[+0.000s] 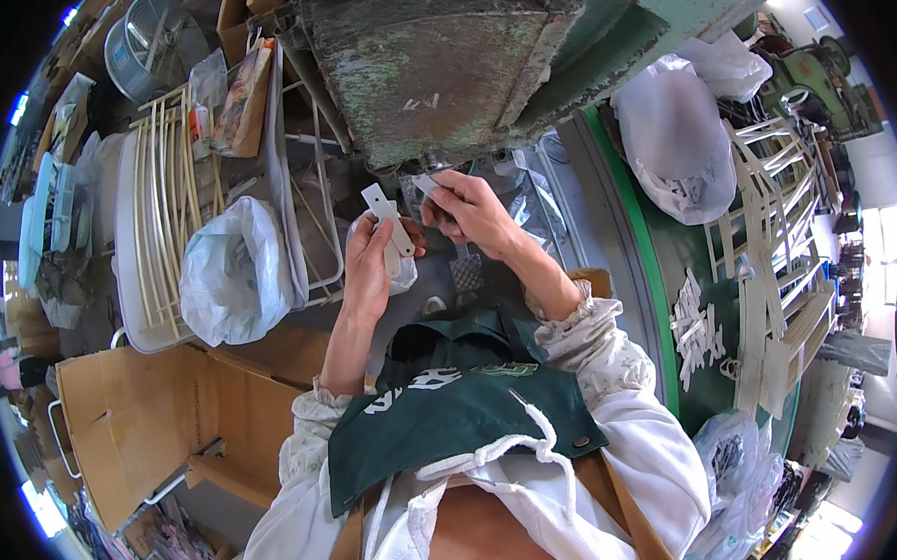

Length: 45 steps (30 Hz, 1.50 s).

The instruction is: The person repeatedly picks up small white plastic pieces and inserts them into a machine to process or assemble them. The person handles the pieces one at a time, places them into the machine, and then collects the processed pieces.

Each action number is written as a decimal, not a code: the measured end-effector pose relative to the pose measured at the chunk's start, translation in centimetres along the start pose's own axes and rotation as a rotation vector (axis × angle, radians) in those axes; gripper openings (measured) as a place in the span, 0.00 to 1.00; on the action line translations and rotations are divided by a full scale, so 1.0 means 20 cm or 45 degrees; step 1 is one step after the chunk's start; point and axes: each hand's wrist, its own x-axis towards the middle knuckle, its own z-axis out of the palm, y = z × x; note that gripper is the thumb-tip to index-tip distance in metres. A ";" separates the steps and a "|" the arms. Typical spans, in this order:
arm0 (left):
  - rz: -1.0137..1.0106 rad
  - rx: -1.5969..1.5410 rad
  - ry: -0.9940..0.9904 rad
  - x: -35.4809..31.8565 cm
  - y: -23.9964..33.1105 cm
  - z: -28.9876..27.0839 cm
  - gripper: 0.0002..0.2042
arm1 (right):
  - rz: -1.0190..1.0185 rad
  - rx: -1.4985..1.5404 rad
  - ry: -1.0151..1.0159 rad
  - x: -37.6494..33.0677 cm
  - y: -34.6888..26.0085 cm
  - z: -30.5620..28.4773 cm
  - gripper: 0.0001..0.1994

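Observation:
My left hand [367, 272] is closed round a few flat, pale metal strips [380, 207] with small holes and rounded ends, fanned out above the fingers. To its right, my right hand [476, 213] pinches another flat pale strip [426, 185] between thumb and fingers. That strip's tip is close under the lower end of a large, worn green machine [438, 69]; whether it touches the machine I cannot tell. Part of a white glove or cloth [403, 275] shows beside my left fingers. Some of the strips' lower ends are hidden in my palm.
To the left stand a white bag-lined container [236, 276], long pale rods [161, 207] on a tray and an open cardboard box [132, 426]. On the right, a green-edged bench [660, 259] bears small white strips [697, 326], a plastic bag [675, 140] and stacked long strips [768, 294].

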 end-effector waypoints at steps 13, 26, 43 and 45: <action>0.045 -0.082 0.031 -0.07 -0.03 0.02 0.09 | -0.348 -1.565 0.209 0.70 0.66 -0.60 0.27; 0.120 0.199 0.163 -0.02 0.02 0.08 0.05 | -0.320 -1.689 0.106 0.59 0.46 -0.52 0.15; 0.241 0.288 0.301 0.02 0.03 0.04 0.06 | -0.287 -0.041 -0.029 0.27 0.06 -0.19 0.04; 0.229 0.282 0.291 0.02 0.03 0.05 0.06 | -0.194 -0.155 -0.011 0.29 0.07 -0.20 0.05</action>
